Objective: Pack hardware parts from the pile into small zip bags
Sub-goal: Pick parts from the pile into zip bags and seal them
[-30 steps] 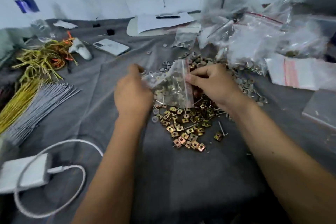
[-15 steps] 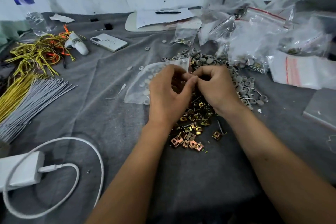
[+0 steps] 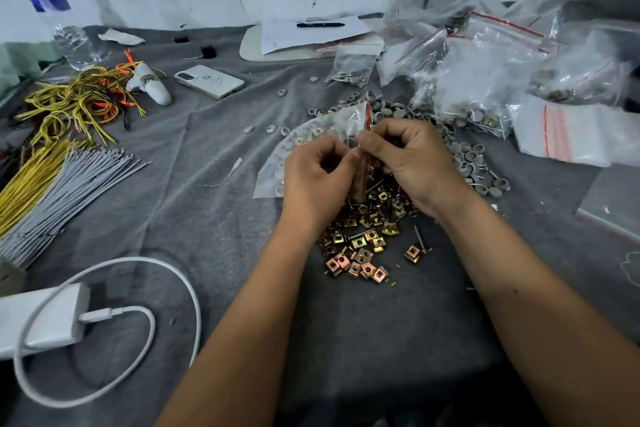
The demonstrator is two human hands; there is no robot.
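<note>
A small zip bag (image 3: pixel 304 149) is held at the centre of the frame, its red-striped mouth pinched between both hands — left hand (image 3: pixel 317 180) and right hand (image 3: pixel 415 163), fingers curled onto the plastic. Grey caps are seen inside it. Just below, the pile of brass clips (image 3: pixel 363 239) is spread on the grey cloth (image 3: pixel 214 218) — grey caps (image 3: pixel 474 163) are scattered to the right, filled bags (image 3: pixel 485 80) heaped at upper right.

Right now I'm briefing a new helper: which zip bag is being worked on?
Start at the pile of brass clips mid-cloth. Just above it, the left hand and right hand pinch one small zip bag. Unlike the bags heaped far right, it is held and holds grey washers.
</note>
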